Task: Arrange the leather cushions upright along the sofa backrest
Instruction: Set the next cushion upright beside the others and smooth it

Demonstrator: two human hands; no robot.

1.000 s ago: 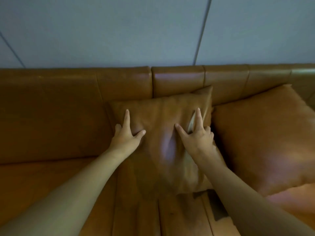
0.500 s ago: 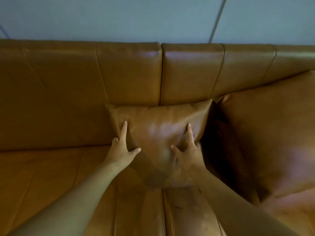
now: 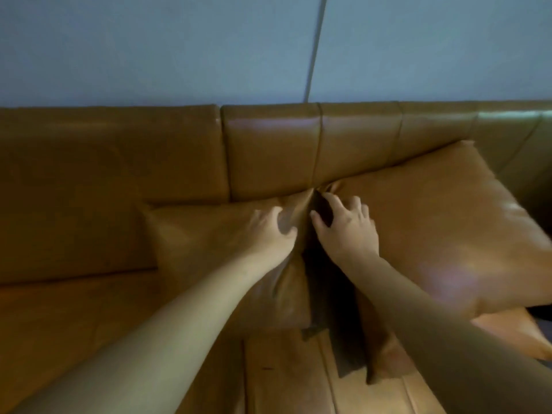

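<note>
1. Left hand (image 3: 270, 231): grip clenched on the right edge of the smaller tan leather cushion (image 3: 215, 243), which leaned against the brown leather sofa backrest (image 3: 268, 150).
2. Right hand (image 3: 348, 228): grip released, fingers spread on the larger tan leather cushion (image 3: 442, 234).
3. Handling, judged: soft, slick, light; best held at the corners.

My left grip (image 3: 273, 231) covers the small cushion's (image 3: 209, 234) upper right corner, and my fingertips curl out of sight into the leather. The gap between the cushions is too dark to read. The big cushion (image 3: 448, 234) and the sofa backrest (image 3: 119, 153) run off the right edge.
</note>
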